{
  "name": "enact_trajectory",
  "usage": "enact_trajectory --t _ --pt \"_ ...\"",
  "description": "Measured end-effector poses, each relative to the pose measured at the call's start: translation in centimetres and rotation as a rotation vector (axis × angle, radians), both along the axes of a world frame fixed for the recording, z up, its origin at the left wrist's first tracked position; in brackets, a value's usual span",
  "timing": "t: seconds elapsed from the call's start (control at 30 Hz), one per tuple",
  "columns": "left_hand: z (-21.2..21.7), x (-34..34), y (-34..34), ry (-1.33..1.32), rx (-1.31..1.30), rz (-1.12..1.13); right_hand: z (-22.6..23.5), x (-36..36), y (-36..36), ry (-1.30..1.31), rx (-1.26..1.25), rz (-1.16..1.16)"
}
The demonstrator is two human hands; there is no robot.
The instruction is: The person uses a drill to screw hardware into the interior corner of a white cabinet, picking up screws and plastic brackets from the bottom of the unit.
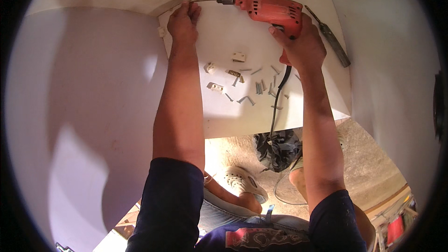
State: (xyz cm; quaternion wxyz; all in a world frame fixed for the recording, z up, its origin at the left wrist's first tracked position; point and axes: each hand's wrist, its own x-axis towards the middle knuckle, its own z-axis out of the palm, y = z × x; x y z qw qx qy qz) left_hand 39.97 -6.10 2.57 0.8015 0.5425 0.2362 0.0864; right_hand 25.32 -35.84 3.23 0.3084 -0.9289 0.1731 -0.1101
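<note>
Left hand (183,21) pinched closed at the drill bit's tip in the white panel (224,112) corner, loose screws (259,86) and small white brackets (211,68) scattered mid-panel, right hand (301,46) gripping the orange power drill (268,8), a chisel (332,39) lying just beyond.

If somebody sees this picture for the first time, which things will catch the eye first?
First the orange electric drill at the top, gripped by the right hand, its bit pointing left toward the left hand at the white panel's corner. Next, loose screws and small white plastic brackets scattered on that panel between the forearms.
</note>
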Motion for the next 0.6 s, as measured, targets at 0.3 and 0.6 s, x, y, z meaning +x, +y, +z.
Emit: enact_trajectory --t 0.3,0.6 --pt "0.1 -2.5 -1.2 0.076 -0.106 0.224 2.5 1.9 -0.2 0.001 0.413 0.112" --pt "-0.4 -6.3 2.4 -0.080 -0.221 0.209 5.3 3.2 3.0 0.067 0.592 0.164"
